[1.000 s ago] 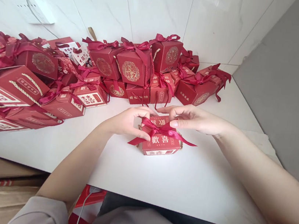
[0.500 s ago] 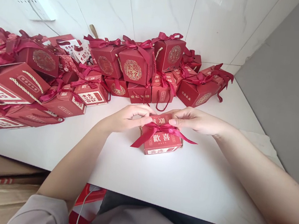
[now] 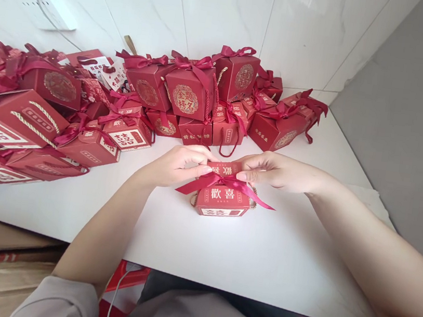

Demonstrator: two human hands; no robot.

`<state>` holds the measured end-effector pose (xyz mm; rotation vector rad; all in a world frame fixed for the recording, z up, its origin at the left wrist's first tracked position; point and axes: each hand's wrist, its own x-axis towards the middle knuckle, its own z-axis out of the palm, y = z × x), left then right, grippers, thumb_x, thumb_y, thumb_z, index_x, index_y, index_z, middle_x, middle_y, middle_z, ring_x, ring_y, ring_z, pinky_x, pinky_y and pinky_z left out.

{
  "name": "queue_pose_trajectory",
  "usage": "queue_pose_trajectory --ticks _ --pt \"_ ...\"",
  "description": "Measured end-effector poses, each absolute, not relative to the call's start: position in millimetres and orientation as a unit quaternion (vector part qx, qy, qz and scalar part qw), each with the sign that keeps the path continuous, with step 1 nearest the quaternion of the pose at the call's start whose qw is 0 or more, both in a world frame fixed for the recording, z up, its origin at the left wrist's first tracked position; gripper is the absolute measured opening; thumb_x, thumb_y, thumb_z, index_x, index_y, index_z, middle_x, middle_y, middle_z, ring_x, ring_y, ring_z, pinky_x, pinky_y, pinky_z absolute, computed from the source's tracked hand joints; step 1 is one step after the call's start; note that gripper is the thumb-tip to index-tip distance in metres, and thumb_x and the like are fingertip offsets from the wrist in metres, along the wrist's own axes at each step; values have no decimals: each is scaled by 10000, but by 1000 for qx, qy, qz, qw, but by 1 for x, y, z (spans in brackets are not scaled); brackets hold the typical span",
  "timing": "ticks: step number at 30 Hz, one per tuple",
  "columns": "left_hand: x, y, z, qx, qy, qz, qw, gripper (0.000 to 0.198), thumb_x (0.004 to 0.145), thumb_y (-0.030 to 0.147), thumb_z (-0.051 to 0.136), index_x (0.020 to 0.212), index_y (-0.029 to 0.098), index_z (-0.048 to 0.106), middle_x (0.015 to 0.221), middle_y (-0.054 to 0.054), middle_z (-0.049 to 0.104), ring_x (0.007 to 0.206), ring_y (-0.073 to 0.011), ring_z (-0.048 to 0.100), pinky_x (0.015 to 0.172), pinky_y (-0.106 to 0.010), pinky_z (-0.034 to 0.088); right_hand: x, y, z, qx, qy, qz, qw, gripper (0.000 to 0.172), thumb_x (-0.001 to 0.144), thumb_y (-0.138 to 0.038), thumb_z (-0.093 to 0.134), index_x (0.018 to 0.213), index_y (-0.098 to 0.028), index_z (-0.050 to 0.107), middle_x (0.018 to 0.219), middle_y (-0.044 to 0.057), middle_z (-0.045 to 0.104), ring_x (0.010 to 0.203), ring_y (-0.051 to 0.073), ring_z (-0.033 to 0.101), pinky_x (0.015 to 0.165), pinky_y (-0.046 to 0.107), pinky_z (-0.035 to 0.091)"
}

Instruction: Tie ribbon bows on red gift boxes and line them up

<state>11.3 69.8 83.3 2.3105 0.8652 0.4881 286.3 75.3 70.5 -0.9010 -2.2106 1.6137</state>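
A red gift box (image 3: 225,196) with gold and white Chinese characters stands on the white table in front of me. Dark red ribbon (image 3: 214,180) is tied across its top, with one tail reaching out to each side. My left hand (image 3: 183,164) pinches the ribbon at the far left of the knot, thumb against bent fingers. From the other side, my right hand (image 3: 274,171) is closed on the ribbon too, thumb tip close to the knot. The fingers cover the ribbon's loops and the box's back edge. Twisted cord handles show at the box's sides.
Many ribboned boxes are stacked on the left (image 3: 24,116) and along the tiled wall (image 3: 189,92). A pale sheet (image 3: 373,199) lies by the table's right edge. Brown cardboard (image 3: 1,281) and a red stool (image 3: 127,278) are below the front edge.
The box has turned slightly, its front now facing me more squarely, and shifted a little left. The left ribbon tail reaches farther out. Both hands have stayed at the ribbon.
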Motion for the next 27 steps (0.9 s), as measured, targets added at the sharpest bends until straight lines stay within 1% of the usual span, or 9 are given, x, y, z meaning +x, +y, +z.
queue_pose_trajectory --ticks 2,5,6,8,11,14,18,24,27 --pt "11 70 83 876 330 187 297 347 960 309 519 651 153 545 1183 -71 695 958 -169 661 870 -300 480 286 75 71 -319 -761 550 130 438 891 -570 605 686 -192 521 701 -37 440 631 114 376 604 283 311" --pt "12 71 78 879 330 215 268 336 959 311 515 663 159 562 1171 -78 672 1004 -186 635 896 -324 474 286 75 73 -332 -762 537 142 446 879 -604 596 707 -193 572 780 -10 540 700 139 470 666 300 379" --pt "13 72 76 878 331 234 254 334 955 317 518 664 162 566 1125 -79 662 984 -186 624 884 -329 474 286 76 73 -335 -762 532 152 448 874 -615 594 720 -195 597 828 4 575 744 154 504 703 311 404" --pt "15 73 71 872 338 275 223 343 944 330 533 644 166 549 965 -65 621 867 -168 593 812 -323 472 285 76 73 -335 -763 524 178 453 865 -629 594 742 -196 641 937 30 626 839 184 552 785 336 434" --pt "18 73 67 867 353 305 173 382 934 329 545 595 173 468 702 -10 487 671 -137 475 674 -303 412 283 78 71 -325 -763 517 213 467 868 -633 589 741 -191 668 1054 53 654 934 214 582 873 359 440" --pt "21 71 66 867 364 299 162 422 943 318 523 572 180 377 587 21 362 580 -122 374 590 -292 338 283 79 69 -319 -764 519 213 472 881 -625 581 725 -185 657 1094 58 659 960 218 593 896 355 445" --pt "21 70 64 867 358 283 198 441 944 305 506 568 179 313 572 31 330 537 -102 318 535 -276 283 284 79 71 -336 -771 507 188 457 894 -622 567 784 -194 681 1147 55 638 975 211 588 904 347 442" --pt "17 75 60 871 342 280 214 431 930 288 521 569 177 313 579 29 344 532 -95 316 517 -267 263 284 78 74 -349 -781 490 170 468 883 -629 576 745 -195 686 1104 47 623 958 204 576 880 340 431" --pt "16 76 60 869 340 278 228 430 929 283 523 570 178 310 584 28 347 534 -94 317 515 -264 260 285 78 74 -347 -783 490 165 458 892 -615 575 759 -191 684 1105 49 607 948 200 570 871 340 428"
